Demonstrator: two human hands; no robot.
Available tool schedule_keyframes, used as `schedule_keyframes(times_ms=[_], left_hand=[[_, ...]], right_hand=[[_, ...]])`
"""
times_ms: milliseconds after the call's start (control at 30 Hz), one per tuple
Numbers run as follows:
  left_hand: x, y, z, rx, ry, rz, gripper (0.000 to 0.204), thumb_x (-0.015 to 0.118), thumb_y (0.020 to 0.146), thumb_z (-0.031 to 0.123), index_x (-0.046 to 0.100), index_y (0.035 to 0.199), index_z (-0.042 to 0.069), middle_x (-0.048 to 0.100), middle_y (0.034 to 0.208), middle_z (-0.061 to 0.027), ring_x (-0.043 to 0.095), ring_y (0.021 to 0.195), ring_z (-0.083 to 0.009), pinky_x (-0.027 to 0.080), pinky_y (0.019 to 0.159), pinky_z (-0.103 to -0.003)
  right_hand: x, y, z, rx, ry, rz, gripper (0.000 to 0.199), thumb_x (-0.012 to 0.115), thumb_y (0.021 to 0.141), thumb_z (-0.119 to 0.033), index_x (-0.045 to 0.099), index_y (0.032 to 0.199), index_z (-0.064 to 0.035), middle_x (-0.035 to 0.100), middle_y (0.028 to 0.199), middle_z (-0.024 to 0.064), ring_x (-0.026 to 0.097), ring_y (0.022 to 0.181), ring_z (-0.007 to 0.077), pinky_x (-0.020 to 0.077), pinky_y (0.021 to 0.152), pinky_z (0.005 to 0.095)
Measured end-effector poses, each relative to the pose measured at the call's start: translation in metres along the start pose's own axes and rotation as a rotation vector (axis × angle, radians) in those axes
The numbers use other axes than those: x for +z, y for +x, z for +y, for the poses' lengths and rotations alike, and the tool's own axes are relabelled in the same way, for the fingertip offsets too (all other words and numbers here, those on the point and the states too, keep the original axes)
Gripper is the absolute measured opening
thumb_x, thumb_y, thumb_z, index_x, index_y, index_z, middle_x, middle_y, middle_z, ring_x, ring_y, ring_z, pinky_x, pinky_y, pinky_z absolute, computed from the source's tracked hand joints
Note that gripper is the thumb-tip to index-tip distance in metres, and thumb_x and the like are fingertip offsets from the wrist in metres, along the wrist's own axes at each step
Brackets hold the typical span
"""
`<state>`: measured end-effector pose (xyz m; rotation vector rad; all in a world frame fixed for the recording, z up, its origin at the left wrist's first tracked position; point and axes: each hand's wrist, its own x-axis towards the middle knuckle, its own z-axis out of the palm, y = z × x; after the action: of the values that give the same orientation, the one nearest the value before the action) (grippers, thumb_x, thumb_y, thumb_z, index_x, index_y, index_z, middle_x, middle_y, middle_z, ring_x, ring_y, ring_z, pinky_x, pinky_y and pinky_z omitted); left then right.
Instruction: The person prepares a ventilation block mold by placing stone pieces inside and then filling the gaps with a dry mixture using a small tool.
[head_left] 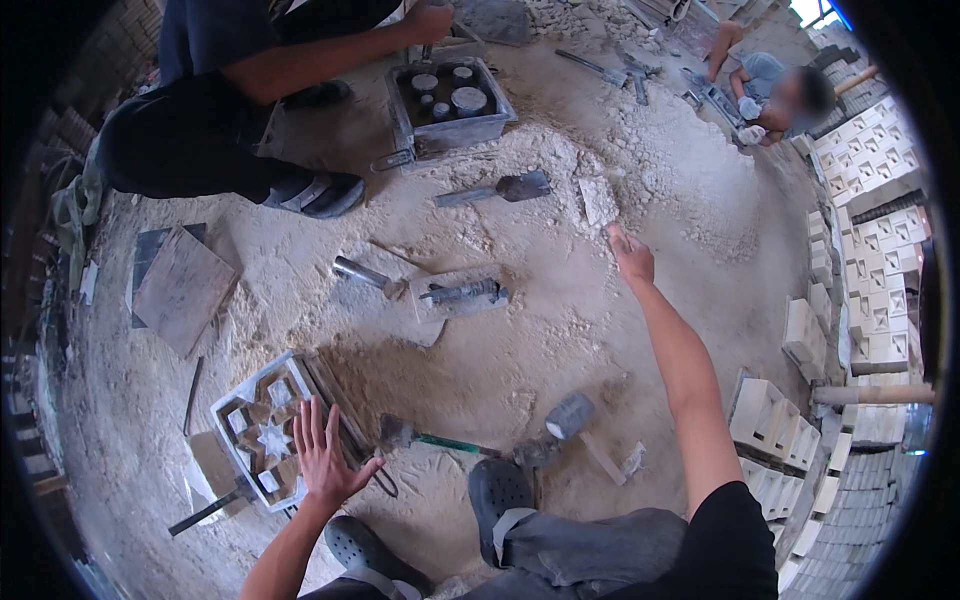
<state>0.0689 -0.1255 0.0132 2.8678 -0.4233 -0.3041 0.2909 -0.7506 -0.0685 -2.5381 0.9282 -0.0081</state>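
My right hand [632, 258] reaches forward, closed round the handle of what looks like a trowel; its flat blade [598, 203] is coated in pale powder and lies at the edge of a powder heap [690, 165]. Fingers spread, my left hand [325, 462] is over the right side of a square mould [228, 425] near my feet. I cannot tell whether its palm touches the mould. Inside the mould show a star-shaped block [273, 440] and smaller corner blocks. A green-handled tool [445, 441] lies to the right of this hand.
A mallet [570, 415] lies by my right shoe. Boards with metal tools [460, 292] and another trowel [525, 187] lie mid-floor. A co-worker [230, 110] crouches at the upper left beside a mould with round blocks [490, 130]. Pale hollow blocks [775, 425] are stacked along the right.
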Motion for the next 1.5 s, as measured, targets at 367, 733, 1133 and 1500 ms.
schedule_keyframes(times_ms=[367, 733, 1133, 1500], left_hand=[[0.026, -0.011, -0.009, 0.037, -0.225, 0.384, 0.109, 0.069, 0.08, 0.069, 0.027, 0.156, 0.002, 0.015, 0.163, -0.0318, 0.016, 0.152, -0.0483, 0.015, 0.122, -0.059], [0.022, -0.068, -0.096, -0.429, -0.304, 0.71, 0.084, 0.06, 0.096, 0.051, 0.029, 0.155, 0.0, 0.027, 0.161, -0.0252, 0.023, 0.152, -0.0406, 0.013, 0.124, -0.053], [0.009, -0.097, -0.127, -0.266, -0.246, 0.506, 0.147, 0.074, 0.062, 0.084, 0.011, 0.154, -0.013, 0.027, 0.158, -0.0313, 0.022, 0.151, -0.0418, 0.018, 0.126, -0.046], [0.006, -0.092, -0.127, -0.327, -0.335, 0.536, 0.144, 0.079, 0.059, 0.08, 0.018, 0.154, -0.01, 0.031, 0.156, -0.0309, 0.026, 0.15, -0.042, 0.021, 0.125, -0.046]], right_hand=[[-0.057, -0.11, 0.006, -0.239, 0.124, -0.044, 0.052, 0.066, 0.089, -0.055, 0.07, 0.125, -0.0169, 0.074, 0.102, 0.0168, 0.071, 0.097, 0.0324, 0.0529, 0.084, 0.0401], [-0.078, -0.24, -0.135, -0.615, 0.253, -0.375, 0.056, 0.071, 0.092, -0.045, 0.066, 0.133, -0.0077, 0.075, 0.113, 0.0135, 0.07, 0.1, 0.0185, 0.0526, 0.086, 0.0321], [-0.008, -0.398, -0.265, -1.088, 0.16, -0.741, 0.053, 0.075, 0.089, -0.043, 0.069, 0.129, -0.0084, 0.074, 0.111, 0.0176, 0.074, 0.099, 0.0291, 0.0562, 0.085, 0.0352], [0.043, -0.427, -0.294, -1.251, 0.015, -0.699, 0.049, 0.071, 0.09, -0.047, 0.071, 0.126, -0.014, 0.075, 0.102, 0.0169, 0.073, 0.091, 0.0361, 0.0573, 0.078, 0.0411]])
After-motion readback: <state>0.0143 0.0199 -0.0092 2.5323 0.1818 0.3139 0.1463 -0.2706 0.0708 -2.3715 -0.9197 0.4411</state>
